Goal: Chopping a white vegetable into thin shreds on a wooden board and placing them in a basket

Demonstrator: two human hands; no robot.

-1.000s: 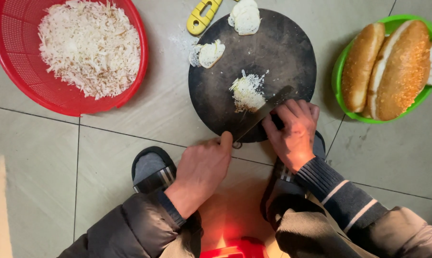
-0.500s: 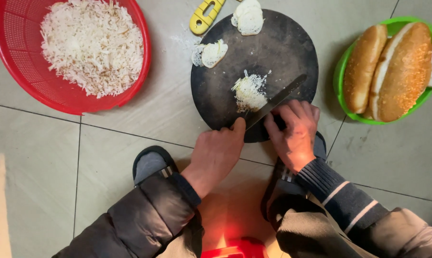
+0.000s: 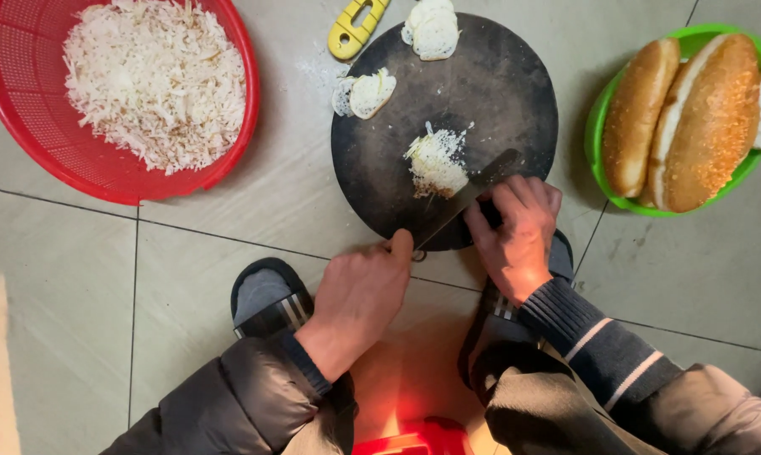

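Under the right hand (image 3: 515,232), gripped tight, a knife (image 3: 469,198) touches one shredded pile (image 3: 437,162) on the round board (image 3: 481,93); the left hand (image 3: 359,291) pinches the board's edge; two bread pieces (image 3: 372,93), one red basket (image 3: 111,173), three loaves (image 3: 700,118)

I see through a single camera, worn on the person's head and pointed almost straight down at a tiled floor. It sits fairly near, roughly at crouching height, so the round dark cutting board (image 3: 481,93) fills the upper middle of the picture. Everything else I place from that board. The left hand (image 3: 359,295) and right hand (image 3: 515,232) enter from the bottom edge, just below the board, with both sleeves running down out of frame. A red basket (image 3: 229,160) lies well to the board's left, cut off by the frame. A green bowl (image 3: 603,118) lies to its right, also cropped. No second view overlaps this one.
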